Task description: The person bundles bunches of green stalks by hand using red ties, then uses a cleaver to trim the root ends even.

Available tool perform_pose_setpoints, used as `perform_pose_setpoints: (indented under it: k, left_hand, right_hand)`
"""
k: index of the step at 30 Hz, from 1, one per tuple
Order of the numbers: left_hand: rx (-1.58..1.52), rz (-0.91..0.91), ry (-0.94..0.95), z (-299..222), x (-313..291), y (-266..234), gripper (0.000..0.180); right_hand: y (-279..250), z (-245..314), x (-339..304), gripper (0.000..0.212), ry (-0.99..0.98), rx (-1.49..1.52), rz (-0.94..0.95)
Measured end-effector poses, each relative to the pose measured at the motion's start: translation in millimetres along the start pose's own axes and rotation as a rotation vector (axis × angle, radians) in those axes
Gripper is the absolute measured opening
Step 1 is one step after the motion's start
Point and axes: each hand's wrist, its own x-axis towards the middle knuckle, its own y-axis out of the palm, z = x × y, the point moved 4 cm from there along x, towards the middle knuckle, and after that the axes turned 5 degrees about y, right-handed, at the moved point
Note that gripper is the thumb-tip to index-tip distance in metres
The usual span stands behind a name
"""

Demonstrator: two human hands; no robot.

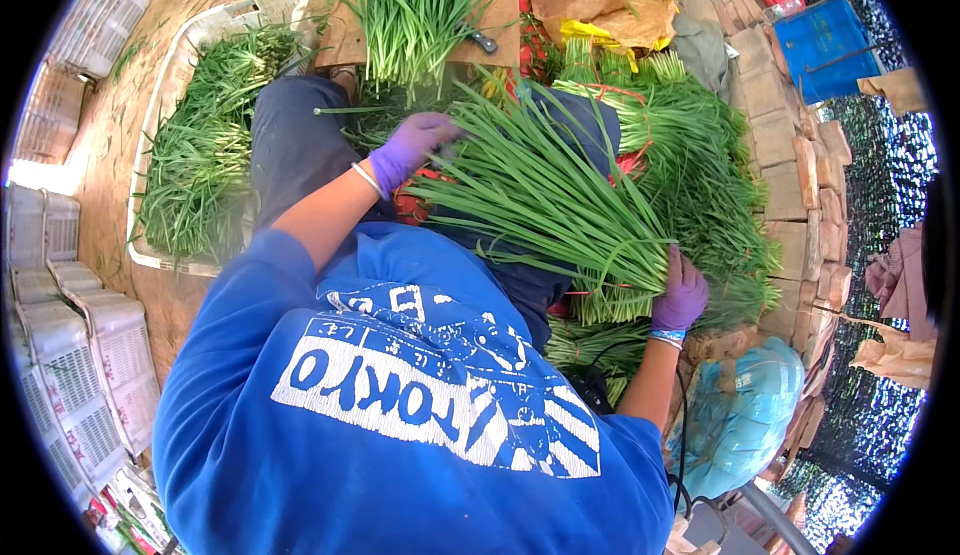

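Observation:
My right hand (682,293), in a purple glove, grips the pale stem end of a large bunch of garlic chives (560,180). The long green leaves fan out to the left across my lap. At the leaf tips, my left hand (412,147), also gloved in purple, is closed with its fingers partly hidden. A single chive stalk (345,111) sticks out leftward from it. To the right lies a heap of chive bunches (700,190), some tied with red bands. Further chives (610,340) lie under my right hand.
Loose chives (420,15) and a dark-handled knife (482,42) rest on a board (345,45) ahead. A white crate (140,190) of chives stands left. Stacked bricks (785,185) line the right, near a blue bin (825,50) and a wrapped teal bundle (745,415).

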Motion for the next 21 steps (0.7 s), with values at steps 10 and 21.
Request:
perform_pose_setpoints:
  k: [10,21]
  left_hand:
    - [1.233,-0.818,-0.052,-28,-6,-148,0.031]
    - [1.396,-0.210,-0.126,23,5,-109,0.073]
  right_hand:
    - [7,1,-11,0.052,0.082,0.075,0.073]
    - [9,-4,-15,0.054,0.109,0.099,0.119]
